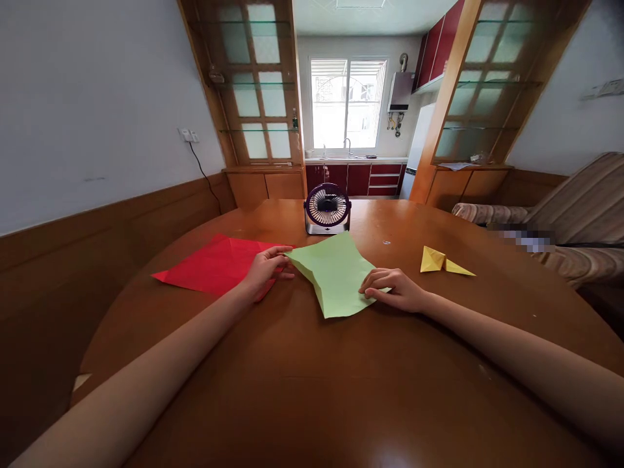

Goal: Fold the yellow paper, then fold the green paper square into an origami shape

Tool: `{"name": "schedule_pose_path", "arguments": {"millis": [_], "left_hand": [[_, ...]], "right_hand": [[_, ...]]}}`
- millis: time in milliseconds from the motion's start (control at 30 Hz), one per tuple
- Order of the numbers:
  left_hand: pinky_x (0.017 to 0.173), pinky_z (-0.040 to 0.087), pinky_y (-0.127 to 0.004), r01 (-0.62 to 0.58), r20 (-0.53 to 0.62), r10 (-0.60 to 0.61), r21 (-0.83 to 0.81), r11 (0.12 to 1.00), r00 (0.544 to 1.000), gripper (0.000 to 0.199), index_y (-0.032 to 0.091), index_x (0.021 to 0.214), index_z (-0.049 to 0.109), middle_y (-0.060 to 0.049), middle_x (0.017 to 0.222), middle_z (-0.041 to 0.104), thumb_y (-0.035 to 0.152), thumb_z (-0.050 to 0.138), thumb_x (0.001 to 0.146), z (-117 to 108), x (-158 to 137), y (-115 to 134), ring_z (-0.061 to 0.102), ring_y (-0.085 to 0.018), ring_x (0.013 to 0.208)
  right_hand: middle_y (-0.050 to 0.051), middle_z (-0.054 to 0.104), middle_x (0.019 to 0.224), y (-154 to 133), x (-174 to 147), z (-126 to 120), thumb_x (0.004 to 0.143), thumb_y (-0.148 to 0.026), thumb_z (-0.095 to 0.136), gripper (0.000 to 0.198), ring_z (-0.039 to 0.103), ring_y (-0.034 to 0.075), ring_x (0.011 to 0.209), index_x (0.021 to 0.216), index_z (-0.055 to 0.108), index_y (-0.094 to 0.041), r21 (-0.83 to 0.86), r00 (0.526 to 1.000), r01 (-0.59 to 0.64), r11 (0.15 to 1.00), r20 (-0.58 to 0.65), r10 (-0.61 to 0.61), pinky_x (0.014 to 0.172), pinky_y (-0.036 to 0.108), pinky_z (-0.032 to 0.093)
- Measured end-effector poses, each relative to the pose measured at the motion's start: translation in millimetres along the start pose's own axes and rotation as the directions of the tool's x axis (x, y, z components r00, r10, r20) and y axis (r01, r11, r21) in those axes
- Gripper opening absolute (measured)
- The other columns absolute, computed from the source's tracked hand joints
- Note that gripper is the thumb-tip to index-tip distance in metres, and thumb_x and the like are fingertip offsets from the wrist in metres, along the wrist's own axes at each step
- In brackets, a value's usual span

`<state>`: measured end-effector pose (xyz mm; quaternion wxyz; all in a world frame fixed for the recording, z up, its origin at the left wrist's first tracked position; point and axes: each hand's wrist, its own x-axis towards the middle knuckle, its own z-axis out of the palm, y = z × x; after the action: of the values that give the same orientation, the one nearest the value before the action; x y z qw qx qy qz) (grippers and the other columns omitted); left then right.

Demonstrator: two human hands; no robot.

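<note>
Tabletop: the brown table [312, 396] runs from the near edge of view to the fan, glossy in places.
Right hand: the right hand [397, 290] has its fingers bent and drawn together, tips on the sheet near its right corner; I cannot tell whether they pinch or only press.
Green paper: the green sheet [336, 270] lies on the table between the hands, one corner pointing near, its left edge bent into a narrow band.
Handling: it should be very light, limp and easily creased; corners and edges look the best holds, with a flat fingertip pressing.
Left hand: the left hand [267, 270] seems to hold the left corner between narrowed fingers; its thumb is hard to make out.
Red paper: the red sheet [209, 268] spreads flat behind the left hand.
Yellow paper: the folded yellow piece [433, 260] sits beyond the right hand.
Fan: a small round fan [327, 207] stands behind the green sheet.
Window: a bright window [365, 104] closes the view.
</note>
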<state>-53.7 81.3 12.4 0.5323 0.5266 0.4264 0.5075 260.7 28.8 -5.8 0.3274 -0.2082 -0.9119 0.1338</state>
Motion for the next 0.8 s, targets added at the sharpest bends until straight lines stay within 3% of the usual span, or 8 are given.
{"name": "schedule_pose_path", "arguments": {"millis": [67, 267, 467, 600, 800], "left_hand": [[0.065, 0.061, -0.031, 0.005, 0.082, -0.010, 0.063, 0.998, 0.997, 0.027, 0.012, 0.096, 0.067, -0.008, 0.085, 0.069, 0.022, 0.071, 0.071, -8.0, 1.6, 2.8, 0.069, -0.017, 0.072], [0.079, 0.059, -0.036, -0.067, 0.287, -0.008, 0.249, 0.966, 0.958, 0.029, 0.016, 0.090, 0.076, -0.010, 0.086, 0.074, 0.032, 0.081, 0.067, -32.7, 7.3, 12.2, 0.071, -0.021, 0.079], [0.077, 0.059, -0.036, -0.072, 0.268, -0.019, 0.325, 0.943, 0.963, 0.022, 0.019, 0.079, 0.078, -0.009, 0.084, 0.075, 0.032, 0.084, 0.062, -43.0, 11.3, 11.0, 0.071, -0.021, 0.076], [0.078, 0.059, -0.036, -0.033, 0.235, -0.045, 0.320, 0.947, 0.971, 0.025, 0.018, 0.076, 0.077, -0.008, 0.078, 0.075, 0.033, 0.086, 0.058, -45.0, 12.7, 10.4, 0.071, -0.020, 0.074], [0.084, 0.057, -0.038, 0.015, 0.280, -0.106, 0.308, 0.951, 0.954, 0.030, 0.018, 0.081, 0.076, -0.008, 0.082, 0.075, 0.038, 0.085, 0.060, -54.2, 16.5, 9.4, 0.072, -0.022, 0.080]], "right_hand": [[0.007, 0.072, 0.083, 3.6, -1.5, -2.2, 0.097, -0.033, 0.049, 0.034, 0.066, 0.016, 0.078, 0.076, 0.070, -0.018, 0.012, 0.999, -0.039, 0.999, -0.022, 0.039, 0.072, 0.032, 0.054], [0.006, 0.072, 0.078, 17.9, -7.2, -8.7, 0.095, -0.039, 0.053, 0.034, 0.065, 0.016, 0.074, 0.077, 0.072, -0.018, 0.059, 0.985, -0.157, 0.986, -0.067, 0.160, 0.069, 0.032, 0.053], [0.006, 0.072, 0.079, 21.2, -7.9, -12.6, 0.093, -0.041, 0.054, 0.036, 0.065, 0.017, 0.077, 0.073, 0.073, -0.017, 0.154, 0.959, -0.267, 0.951, -0.059, 0.279, 0.074, 0.033, 0.052], [0.007, 0.072, 0.079, 20.6, -7.3, -12.4, 0.092, -0.041, 0.055, 0.036, 0.064, 0.017, 0.076, 0.073, 0.073, -0.017, 0.163, 0.954, -0.286, 0.944, -0.049, 0.297, 0.074, 0.033, 0.051], [0.007, 0.072, 0.080, 23.1, -8.5, -11.2, 0.091, -0.043, 0.055, 0.036, 0.063, 0.017, 0.077, 0.074, 0.073, -0.018, 0.177, 0.947, -0.303, 0.936, -0.051, 0.317, 0.074, 0.033, 0.050]]}}
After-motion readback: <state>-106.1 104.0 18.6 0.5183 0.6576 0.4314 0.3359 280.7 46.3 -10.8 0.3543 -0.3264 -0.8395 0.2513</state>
